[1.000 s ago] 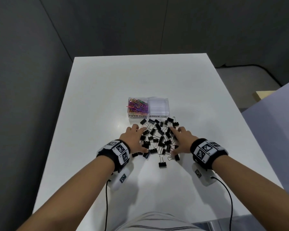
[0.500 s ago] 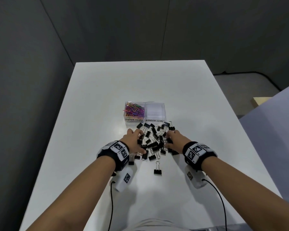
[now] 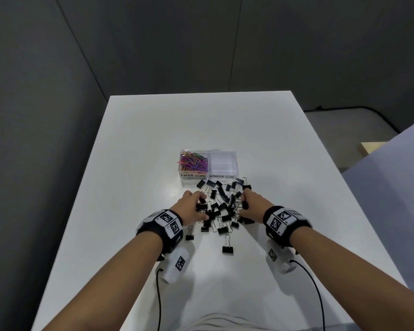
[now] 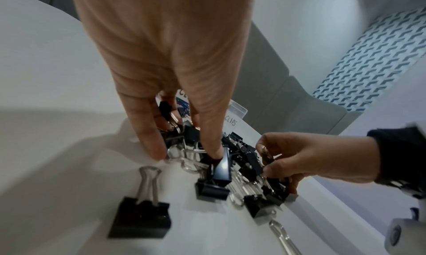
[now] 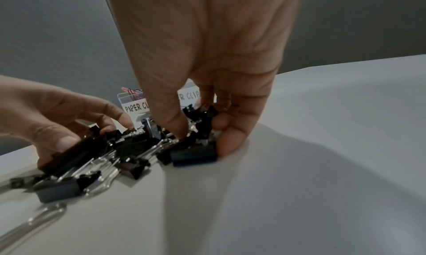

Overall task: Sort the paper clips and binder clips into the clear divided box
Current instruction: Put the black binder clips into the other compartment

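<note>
The clear divided box (image 3: 234, 167) stands mid-table, with coloured paper clips (image 3: 193, 161) in its left compartment, labelled PAPER CLIPS. Nothing shows in its right compartment, labelled BINDER CLIPS. Just in front lies a heap of black binder clips (image 3: 221, 199). My left hand (image 3: 197, 207) grips clips at the heap's left side, thumb and fingers curled into it (image 4: 186, 149). My right hand (image 3: 245, 204) grips clips at the right side (image 5: 200, 133). One binder clip (image 3: 227, 247) lies alone nearer me, and another (image 3: 189, 235) sits by my left wrist.
The white table (image 3: 296, 187) drops off close on the left and right. Grey walls stand behind it. Cables run from both wrist cameras back toward my body. A pale patterned surface (image 3: 392, 187) rises to the right of the table.
Both hands went from lying spread on the heap to closing inward on it, fingers now curled round clips. The heap is bunched tighter between them.
</note>
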`<move>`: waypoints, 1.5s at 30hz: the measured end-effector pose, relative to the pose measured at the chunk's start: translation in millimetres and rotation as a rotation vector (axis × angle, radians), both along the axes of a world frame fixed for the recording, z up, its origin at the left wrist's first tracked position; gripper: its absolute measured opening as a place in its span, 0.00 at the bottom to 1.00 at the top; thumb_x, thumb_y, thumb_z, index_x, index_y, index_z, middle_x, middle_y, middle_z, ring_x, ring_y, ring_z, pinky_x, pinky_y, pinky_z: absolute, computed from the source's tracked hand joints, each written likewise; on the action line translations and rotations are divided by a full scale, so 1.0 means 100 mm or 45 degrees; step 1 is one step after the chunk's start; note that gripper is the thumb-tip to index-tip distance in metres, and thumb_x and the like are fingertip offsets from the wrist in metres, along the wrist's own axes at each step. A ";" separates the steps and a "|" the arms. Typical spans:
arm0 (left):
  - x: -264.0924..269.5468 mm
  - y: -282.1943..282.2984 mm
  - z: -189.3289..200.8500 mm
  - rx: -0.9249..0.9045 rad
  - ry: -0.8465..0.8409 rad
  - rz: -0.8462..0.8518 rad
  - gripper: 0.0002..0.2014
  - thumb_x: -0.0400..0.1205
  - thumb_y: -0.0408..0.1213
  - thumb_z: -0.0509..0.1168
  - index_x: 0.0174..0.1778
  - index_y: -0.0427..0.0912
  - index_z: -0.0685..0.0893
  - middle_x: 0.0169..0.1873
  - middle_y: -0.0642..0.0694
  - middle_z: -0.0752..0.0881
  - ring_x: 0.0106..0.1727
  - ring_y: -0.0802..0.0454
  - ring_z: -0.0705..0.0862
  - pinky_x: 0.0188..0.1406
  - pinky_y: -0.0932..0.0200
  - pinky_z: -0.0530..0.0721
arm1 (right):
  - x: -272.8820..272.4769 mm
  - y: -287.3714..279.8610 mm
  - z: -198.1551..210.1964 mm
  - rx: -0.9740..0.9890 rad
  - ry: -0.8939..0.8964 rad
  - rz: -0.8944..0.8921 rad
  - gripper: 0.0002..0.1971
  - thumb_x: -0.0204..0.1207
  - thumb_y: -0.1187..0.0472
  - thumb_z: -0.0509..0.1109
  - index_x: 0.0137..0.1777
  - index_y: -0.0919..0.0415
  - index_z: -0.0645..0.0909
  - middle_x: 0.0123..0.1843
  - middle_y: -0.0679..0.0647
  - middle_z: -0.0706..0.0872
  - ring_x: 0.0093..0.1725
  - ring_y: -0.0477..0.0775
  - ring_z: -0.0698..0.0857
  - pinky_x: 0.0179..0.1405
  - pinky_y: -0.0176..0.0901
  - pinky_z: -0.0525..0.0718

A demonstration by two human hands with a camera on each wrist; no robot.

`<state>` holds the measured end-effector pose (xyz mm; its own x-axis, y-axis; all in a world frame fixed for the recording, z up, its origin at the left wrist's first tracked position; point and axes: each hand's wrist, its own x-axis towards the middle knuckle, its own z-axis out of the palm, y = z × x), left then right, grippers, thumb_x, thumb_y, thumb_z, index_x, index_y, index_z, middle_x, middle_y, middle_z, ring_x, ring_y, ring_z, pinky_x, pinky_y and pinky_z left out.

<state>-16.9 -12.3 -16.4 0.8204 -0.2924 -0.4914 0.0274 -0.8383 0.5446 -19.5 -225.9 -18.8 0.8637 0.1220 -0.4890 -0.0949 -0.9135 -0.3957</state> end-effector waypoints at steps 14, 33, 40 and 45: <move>-0.06 -0.12 -0.07 0.210 -0.236 -0.005 0.11 0.81 0.41 0.66 0.55 0.41 0.81 0.59 0.40 0.78 0.59 0.41 0.81 0.60 0.52 0.80 | -0.04 0.03 0.03 -0.026 0.061 0.103 0.22 0.77 0.53 0.66 0.69 0.57 0.69 0.68 0.60 0.72 0.57 0.61 0.83 0.58 0.52 0.84; -0.13 -0.14 -0.11 0.238 -0.317 -0.116 0.12 0.79 0.41 0.61 0.55 0.40 0.80 0.57 0.41 0.76 0.60 0.44 0.75 0.55 0.54 0.78 | -0.02 0.08 0.01 0.126 -0.078 -0.116 0.09 0.76 0.69 0.65 0.55 0.63 0.77 0.63 0.63 0.78 0.50 0.54 0.76 0.49 0.39 0.74; -0.09 -0.07 -0.07 0.118 -0.296 -0.070 0.11 0.80 0.38 0.59 0.53 0.38 0.82 0.55 0.40 0.77 0.56 0.44 0.78 0.55 0.56 0.78 | 0.01 0.02 0.03 0.119 -0.071 -0.087 0.10 0.77 0.71 0.63 0.53 0.73 0.82 0.58 0.67 0.83 0.54 0.59 0.81 0.51 0.40 0.76; -0.06 0.00 -0.09 0.100 -0.286 -0.079 0.11 0.80 0.32 0.60 0.57 0.40 0.80 0.51 0.45 0.72 0.52 0.49 0.72 0.54 0.58 0.74 | -0.02 -0.06 0.03 0.137 -0.043 -0.171 0.05 0.79 0.69 0.59 0.52 0.61 0.72 0.47 0.57 0.78 0.44 0.54 0.76 0.39 0.41 0.72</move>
<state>-23.0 -12.5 -25.7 0.8931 -0.3139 -0.3223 -0.1399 -0.8747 0.4641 -21.4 -231.6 -15.5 0.8917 0.0544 -0.4494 -0.1980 -0.8458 -0.4954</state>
